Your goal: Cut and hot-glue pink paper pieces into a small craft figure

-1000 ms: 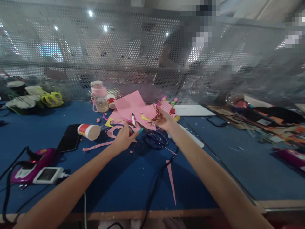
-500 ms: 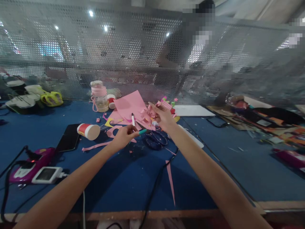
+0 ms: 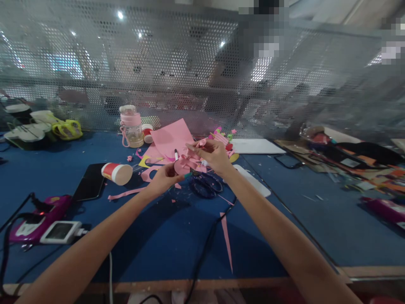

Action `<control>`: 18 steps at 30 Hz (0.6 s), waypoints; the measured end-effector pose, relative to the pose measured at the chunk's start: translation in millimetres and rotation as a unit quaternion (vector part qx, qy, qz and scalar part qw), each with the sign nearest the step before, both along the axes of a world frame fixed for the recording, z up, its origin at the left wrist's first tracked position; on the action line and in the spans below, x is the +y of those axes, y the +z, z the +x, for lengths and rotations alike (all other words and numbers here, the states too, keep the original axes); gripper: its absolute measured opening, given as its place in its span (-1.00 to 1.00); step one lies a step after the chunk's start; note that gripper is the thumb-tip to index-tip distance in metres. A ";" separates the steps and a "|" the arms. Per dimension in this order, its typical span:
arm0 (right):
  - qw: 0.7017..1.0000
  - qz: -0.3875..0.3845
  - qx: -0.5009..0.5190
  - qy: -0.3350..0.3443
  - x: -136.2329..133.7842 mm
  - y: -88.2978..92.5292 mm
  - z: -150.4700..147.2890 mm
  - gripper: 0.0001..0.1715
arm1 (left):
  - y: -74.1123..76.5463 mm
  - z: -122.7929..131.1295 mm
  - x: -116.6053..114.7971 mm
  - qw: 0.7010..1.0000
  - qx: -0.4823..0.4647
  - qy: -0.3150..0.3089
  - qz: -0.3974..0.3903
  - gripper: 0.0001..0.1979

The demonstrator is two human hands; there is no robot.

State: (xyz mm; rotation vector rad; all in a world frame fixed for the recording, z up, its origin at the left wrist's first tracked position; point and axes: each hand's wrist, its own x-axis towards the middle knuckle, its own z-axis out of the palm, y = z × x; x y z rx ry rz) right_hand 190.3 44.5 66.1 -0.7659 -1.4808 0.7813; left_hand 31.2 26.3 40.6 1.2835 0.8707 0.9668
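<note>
My left hand (image 3: 163, 179) is closed, pinching the edge of a rounded pink paper piece (image 3: 181, 168) with curled strips on it. My right hand (image 3: 213, 155) is closed at the upper right of the same pink cluster, its fingertips on a curled pink bit. Where one paper part ends and another starts is hard to make out. Just below the fingers lie scissors (image 3: 205, 185) with dark blue handles and a small teal object (image 3: 187, 175), partly covered. A white marker (image 3: 176, 155) with a black tip and a pink sheet (image 3: 173, 137) are behind my hands.
Left of my hands are a red-and-white paper cup (image 3: 117, 173), a black phone (image 3: 90, 182), a purple power strip (image 3: 41, 219) and a water bottle (image 3: 131, 128). A black cable (image 3: 209, 240) crosses the blue table. A perforated metal screen (image 3: 177, 63) stands behind.
My right hand has shifted left and slightly down, bringing the pink paper cluster to my left hand. My left hand now grips the paper's edge beside the teal object.
</note>
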 end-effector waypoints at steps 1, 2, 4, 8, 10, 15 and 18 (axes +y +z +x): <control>1.000 0.000 -0.003 0.002 0.5 -0.5 0.1 -0.78 | -0.1 0.2 -0.1 1.000 0.004 0.000 -0.003 -0.77; 1.000 0.000 -0.005 0.004 0.9 -1.0 0.3 -0.77 | -0.2 0.4 -0.3 1.000 0.008 0.001 -0.005 -0.77; 1.000 0.001 -0.008 0.006 1.9 -1.8 0.6 -0.78 | -1.3 0.2 -0.1 1.000 0.015 -0.002 -0.007 -0.78; 1.000 -0.003 -0.010 0.000 5.1 -3.7 2.2 -0.77 | -7.9 -0.9 2.7 0.999 0.014 -0.030 0.005 -0.74; 1.000 -0.009 -0.014 0.001 7.3 -5.1 3.4 -0.75 | -12.4 -1.2 5.0 0.999 0.011 -0.037 0.009 -0.70; 0.999 -0.010 -0.032 0.000 10.6 -8.5 4.7 -0.76 | -19.2 -2.1 9.7 0.999 0.028 -0.041 0.004 -0.64; 0.998 -0.015 -0.051 0.015 9.8 -8.1 4.4 -0.77 | -21.4 -4.8 12.2 0.996 0.059 -0.053 0.027 -0.64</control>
